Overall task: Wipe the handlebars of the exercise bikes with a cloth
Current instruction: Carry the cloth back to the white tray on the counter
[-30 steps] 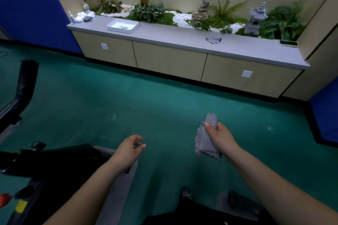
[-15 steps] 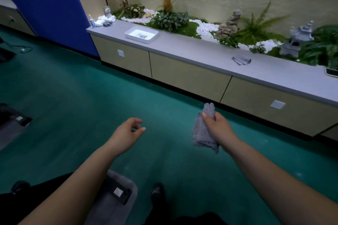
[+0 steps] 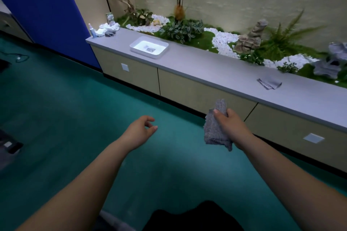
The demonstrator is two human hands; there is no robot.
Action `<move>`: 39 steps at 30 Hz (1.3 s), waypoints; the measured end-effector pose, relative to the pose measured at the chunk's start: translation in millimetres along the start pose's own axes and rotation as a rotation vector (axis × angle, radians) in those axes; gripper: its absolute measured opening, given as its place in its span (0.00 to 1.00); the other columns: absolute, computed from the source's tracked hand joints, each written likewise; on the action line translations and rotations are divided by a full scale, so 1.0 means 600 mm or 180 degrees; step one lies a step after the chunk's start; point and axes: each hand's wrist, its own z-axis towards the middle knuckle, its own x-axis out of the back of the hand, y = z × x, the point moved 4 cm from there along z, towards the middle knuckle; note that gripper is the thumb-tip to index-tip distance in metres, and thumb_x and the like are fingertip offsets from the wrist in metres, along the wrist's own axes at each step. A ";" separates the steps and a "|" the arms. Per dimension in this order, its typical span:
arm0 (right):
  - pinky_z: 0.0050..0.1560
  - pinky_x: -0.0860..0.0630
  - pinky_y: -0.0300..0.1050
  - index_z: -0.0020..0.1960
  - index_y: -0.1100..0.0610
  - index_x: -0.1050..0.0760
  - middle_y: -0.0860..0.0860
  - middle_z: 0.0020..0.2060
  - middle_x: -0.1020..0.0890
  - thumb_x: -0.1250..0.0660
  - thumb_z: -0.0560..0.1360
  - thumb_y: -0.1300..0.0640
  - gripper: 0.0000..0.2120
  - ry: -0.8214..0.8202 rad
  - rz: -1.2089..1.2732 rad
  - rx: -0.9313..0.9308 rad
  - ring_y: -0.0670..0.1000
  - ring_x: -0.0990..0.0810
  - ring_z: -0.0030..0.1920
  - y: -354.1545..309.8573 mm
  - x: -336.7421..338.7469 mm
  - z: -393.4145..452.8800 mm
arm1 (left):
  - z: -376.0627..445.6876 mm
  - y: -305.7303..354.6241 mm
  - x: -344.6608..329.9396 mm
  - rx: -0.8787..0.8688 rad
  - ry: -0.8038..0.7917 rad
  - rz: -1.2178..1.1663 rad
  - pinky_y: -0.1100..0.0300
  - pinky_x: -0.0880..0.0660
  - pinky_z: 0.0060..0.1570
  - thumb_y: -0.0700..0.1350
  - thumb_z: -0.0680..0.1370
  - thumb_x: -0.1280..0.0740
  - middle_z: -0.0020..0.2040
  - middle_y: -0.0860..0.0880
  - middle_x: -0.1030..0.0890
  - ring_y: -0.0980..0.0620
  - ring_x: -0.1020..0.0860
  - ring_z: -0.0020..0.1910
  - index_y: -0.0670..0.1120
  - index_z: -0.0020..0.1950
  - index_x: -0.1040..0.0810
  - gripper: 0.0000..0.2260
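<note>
Two bare forearms out front over teal floor (image 3: pixel 65 118). Right hand (image 3: pixel 228 127) gripping grey cloth (image 3: pixel 216 129): thumb pressed across its front, fingers curled round the back, cloth bunched, top end poking up above the thumb, rest hanging below the palm, clear of the floor. Left hand (image 3: pixel 140 131) holding nothing, fingers loosely curled, thumb and forefinger slightly apart, well apart from the cloth. No bike handlebars in view; only a dark base piece (image 3: pixel 11 146) at the left edge, too cropped to identify. Ahead and to the right: long grey counter (image 3: pixel 216 73) on beige cabinet fronts, running diagonally from mid-left back to the right edge. On counter: white tray (image 3: pixel 149 47) near the left end with small items inside, too blurred to name; folded grey cloth on counter (image 3: pixel 269 83) further right, well apart from the tray; small bottle (image 3: pixel 92 32) and crumpled white rags (image 3: pixel 108 28) at the far-left corner. Behind counter: planter strip with white pebbles (image 3: pixel 223 41), green plants, rock ornament (image 3: pixel 249 37), grey stone lantern (image 3: pixel 332 62) at the right edge, blurred. Blue wall panel (image 3: pixel 47 9) at left. Black shape (image 3: pixel 193 217) at bottom centre, likely own clothing, cannot tell.
</note>
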 end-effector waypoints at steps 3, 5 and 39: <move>0.36 0.28 0.43 0.50 0.56 0.30 0.52 0.42 0.23 0.40 0.79 0.45 0.14 -0.0035 -0.0022 0.0042 0.51 0.22 0.40 -0.037 -0.003 0.092 | 0.093 0.022 0.021 -0.0022 0.0061 -0.0052 0.62 0.30 0.43 0.48 0.76 0.33 0.49 0.52 0.24 0.52 0.24 0.44 0.47 0.61 0.27 0.15; 0.34 0.31 0.40 0.50 0.57 0.30 0.52 0.41 0.23 0.39 0.79 0.46 0.13 -0.0092 -0.0212 0.0112 0.48 0.24 0.37 -0.059 -0.009 0.158 | 0.153 0.031 0.027 0.0017 0.0093 -0.0107 0.62 0.31 0.41 0.48 0.76 0.34 0.50 0.51 0.24 0.53 0.25 0.43 0.48 0.61 0.27 0.14; 0.51 0.20 0.53 0.55 0.54 0.27 0.54 0.47 0.19 0.38 0.77 0.44 0.15 -0.0820 -0.0201 0.0320 0.55 0.18 0.45 -0.615 -0.425 0.975 | 0.991 -0.099 0.466 0.0340 0.0527 -0.0467 0.68 0.31 0.35 0.48 0.76 0.34 0.49 0.56 0.23 0.58 0.24 0.39 0.52 0.60 0.28 0.12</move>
